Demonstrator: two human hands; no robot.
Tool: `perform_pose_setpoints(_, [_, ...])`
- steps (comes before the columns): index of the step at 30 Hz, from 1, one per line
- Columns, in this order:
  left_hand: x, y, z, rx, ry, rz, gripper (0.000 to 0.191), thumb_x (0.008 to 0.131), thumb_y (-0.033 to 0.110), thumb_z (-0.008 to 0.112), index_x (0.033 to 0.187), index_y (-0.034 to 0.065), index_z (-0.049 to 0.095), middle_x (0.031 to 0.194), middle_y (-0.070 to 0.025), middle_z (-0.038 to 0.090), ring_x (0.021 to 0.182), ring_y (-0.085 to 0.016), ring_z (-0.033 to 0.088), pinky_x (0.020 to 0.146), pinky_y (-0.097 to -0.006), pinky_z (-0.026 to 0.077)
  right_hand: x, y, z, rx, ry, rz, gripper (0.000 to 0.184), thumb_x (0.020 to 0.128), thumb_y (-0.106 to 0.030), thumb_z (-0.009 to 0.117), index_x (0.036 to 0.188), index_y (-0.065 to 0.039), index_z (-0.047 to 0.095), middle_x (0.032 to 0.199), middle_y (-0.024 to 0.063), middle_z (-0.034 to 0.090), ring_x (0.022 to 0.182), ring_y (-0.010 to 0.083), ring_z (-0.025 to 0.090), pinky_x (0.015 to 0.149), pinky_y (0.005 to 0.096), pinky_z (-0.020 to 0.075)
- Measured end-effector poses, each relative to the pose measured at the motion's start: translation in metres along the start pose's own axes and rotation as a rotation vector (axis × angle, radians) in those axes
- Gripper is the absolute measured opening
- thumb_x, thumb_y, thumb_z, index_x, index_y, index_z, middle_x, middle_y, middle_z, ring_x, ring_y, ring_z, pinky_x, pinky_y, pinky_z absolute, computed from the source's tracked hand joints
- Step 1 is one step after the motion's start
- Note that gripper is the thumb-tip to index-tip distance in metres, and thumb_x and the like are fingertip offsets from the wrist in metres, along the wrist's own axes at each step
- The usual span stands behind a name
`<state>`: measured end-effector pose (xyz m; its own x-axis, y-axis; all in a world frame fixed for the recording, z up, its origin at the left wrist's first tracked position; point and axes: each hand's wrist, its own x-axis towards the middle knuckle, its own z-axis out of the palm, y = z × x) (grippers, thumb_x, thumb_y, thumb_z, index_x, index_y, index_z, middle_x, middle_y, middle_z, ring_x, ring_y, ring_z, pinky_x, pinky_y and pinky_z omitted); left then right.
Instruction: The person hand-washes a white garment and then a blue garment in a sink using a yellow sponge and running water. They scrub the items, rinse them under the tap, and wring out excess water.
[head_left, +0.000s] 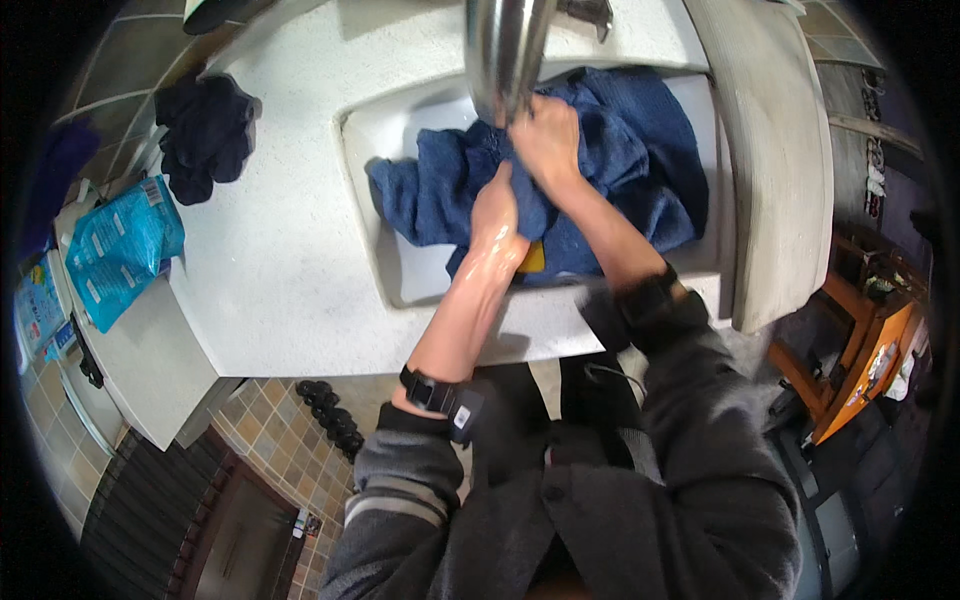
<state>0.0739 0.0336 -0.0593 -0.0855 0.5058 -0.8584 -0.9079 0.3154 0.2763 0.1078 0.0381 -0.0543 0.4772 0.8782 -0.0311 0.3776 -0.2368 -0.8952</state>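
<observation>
A wet blue denim garment lies bunched across the white sink basin, spreading up onto its right side. My left hand, glistening with water, grips a fold of the denim near the middle. Close to it and further up, my right hand is closed on the same cloth, right under the metal faucet. The faucet hides part of the right hand's fingers. A yellow piece shows beside my left wrist against the denim; what it is cannot be told.
A dark crumpled cloth lies on the white countertop at the left. Beyond it stands a blue plastic pouch. A ridged pale board borders the sink at the right. An orange wooden stand is further right.
</observation>
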Motion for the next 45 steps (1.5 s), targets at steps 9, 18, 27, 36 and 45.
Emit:
perform_pose_setpoints(9, [-0.01, 0.029, -0.034, 0.037, -0.226, -0.115, 0.044, 0.092, 0.043, 0.051, 0.115, 0.0064, 0.059, 0.113, -0.01, 0.063, 0.105, -0.025, 0.061, 0.092, -0.0406, 0.049, 0.064, -0.009, -0.014, -0.272, -0.566, -0.292, 0.032, 0.08, -0.034, 0.062, 0.071, -0.003, 0.064, 0.072, 0.0181, 0.063, 0.067, 0.0358, 0.064, 0.061, 0.0419, 0.051])
perform_pose_setpoints(18, [-0.006, 0.086, -0.063, 0.1, -0.241, 0.0, 0.029, 0.087, 0.006, 0.059, 0.113, -0.005, 0.056, 0.114, -0.0153, 0.062, 0.107, -0.025, 0.059, 0.1, -0.0364, 0.043, 0.007, 0.051, -0.057, -0.837, -1.119, -0.263, 0.067, 0.072, -0.034, 0.071, 0.117, 0.004, 0.039, 0.107, 0.0285, 0.053, 0.093, 0.0405, 0.061, 0.079, 0.0386, 0.053])
perform_pose_setpoints(27, [-0.018, 0.069, -0.053, -0.017, -0.365, 0.09, 0.042, 0.095, 0.02, 0.051, 0.129, -0.0044, 0.044, 0.131, -0.0159, 0.05, 0.123, -0.029, 0.047, 0.106, -0.0446, 0.035, 0.059, 0.099, -0.078, -0.123, -1.394, 0.283, 0.033, 0.08, -0.004, 0.064, 0.112, -0.004, 0.054, 0.096, 0.006, 0.058, 0.088, 0.0146, 0.055, 0.082, 0.027, 0.0446])
perform_pose_setpoints(36, [-0.014, 0.057, -0.052, -0.132, -0.319, -0.134, 0.048, 0.098, 0.037, 0.043, 0.129, -0.0002, 0.042, 0.127, -0.0141, 0.051, 0.12, -0.027, 0.049, 0.103, -0.044, 0.038, 0.047, -0.01, -0.042, 0.309, -1.0, -0.15, 0.026, 0.086, -0.006, 0.058, 0.112, -0.005, 0.057, 0.102, 0.0107, 0.06, 0.095, 0.0245, 0.058, 0.086, 0.0351, 0.0463])
perform_pose_setpoints(45, [-0.023, 0.087, -0.066, -0.239, -0.099, 0.047, 0.05, 0.099, 0.039, 0.038, 0.128, -0.0017, 0.044, 0.13, -0.0163, 0.051, 0.122, -0.032, 0.046, 0.105, -0.0497, 0.033, 0.108, 0.067, -0.004, -0.482, -0.82, -0.565, 0.035, 0.075, -0.03, 0.072, 0.101, -0.007, 0.065, 0.1, 0.0122, 0.06, 0.098, 0.0309, 0.056, 0.084, 0.0391, 0.048])
